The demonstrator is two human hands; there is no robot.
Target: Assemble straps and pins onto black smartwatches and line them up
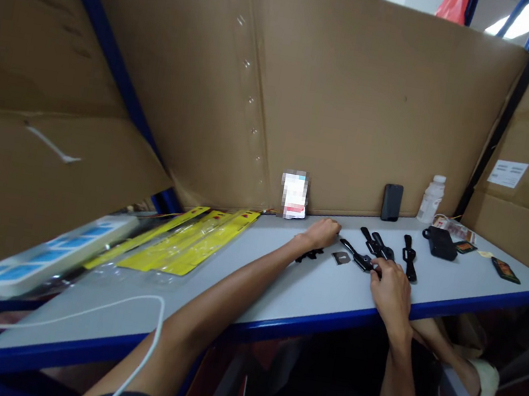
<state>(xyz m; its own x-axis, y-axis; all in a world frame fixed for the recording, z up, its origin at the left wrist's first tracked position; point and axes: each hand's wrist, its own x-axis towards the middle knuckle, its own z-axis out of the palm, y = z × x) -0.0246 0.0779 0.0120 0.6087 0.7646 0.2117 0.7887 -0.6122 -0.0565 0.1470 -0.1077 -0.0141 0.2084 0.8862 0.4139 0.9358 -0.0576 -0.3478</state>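
Note:
My right hand (pixel 391 292) has its fingers bent around the near end of a black spokeshave (pixel 360 258) lying on the table. Beyond it lie two more spokeshaves (pixel 377 242) close together, and another spokeshave (pixel 408 257) rests to the right of them. My left hand (pixel 322 233) is closed and low over the table, left of the tools; whatever its fingers hold is hidden. Under that wrist sit small black parts (pixel 310 254), partly covered by the arm. Between my two hands a flat grey metal blade with a slot (pixel 341 258) lies on the tabletop.
Yellow blister packs (pixel 190 243) and a white tray with blue labels (pixel 46 256) lie left. A lit phone (pixel 294 195), dark phone (pixel 391 202), bottle (pixel 431 199) and black case (pixel 441 243) stand behind. Cardboard walls the table; a white cable (pixel 88 310) crosses the left.

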